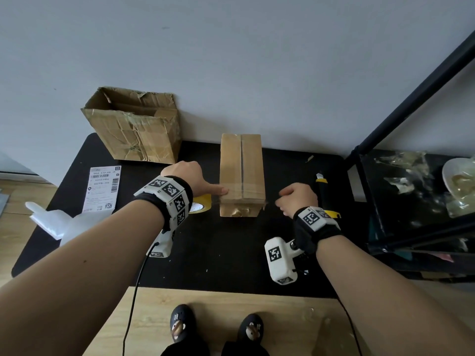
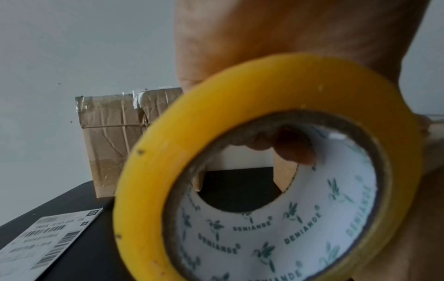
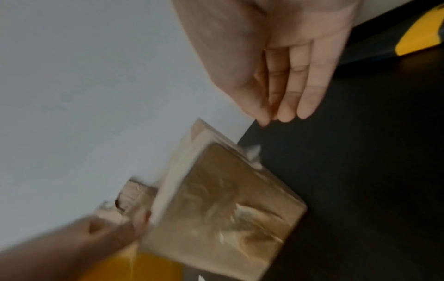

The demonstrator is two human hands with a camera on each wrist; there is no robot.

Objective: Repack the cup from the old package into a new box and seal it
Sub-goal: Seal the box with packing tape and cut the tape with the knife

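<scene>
The new box [image 1: 241, 173] lies closed on the black table [image 1: 231, 265], with clear tape along its top seam and over its near end [image 3: 223, 213]. My left hand [image 1: 218, 191] holds a yellow tape roll [image 1: 200, 204], a finger hooked through its core [image 2: 240, 106], and its straight fingertip presses the box's left edge near the front. My right hand [image 1: 282, 201] hovers just right of the box, its fingers [image 3: 288, 106] relaxed together and holding nothing. The old torn box [image 1: 133, 124] stands open at the back left. No cup is in view.
A shipping label [image 1: 102, 188] and white plastic wrapping [image 1: 56, 222] lie at the left. A yellow and black utility knife [image 1: 321, 186] lies behind my right hand. A black shelf [image 1: 411, 201] holding a white dish [image 1: 460, 178] borders the table's right side. The wall runs close behind.
</scene>
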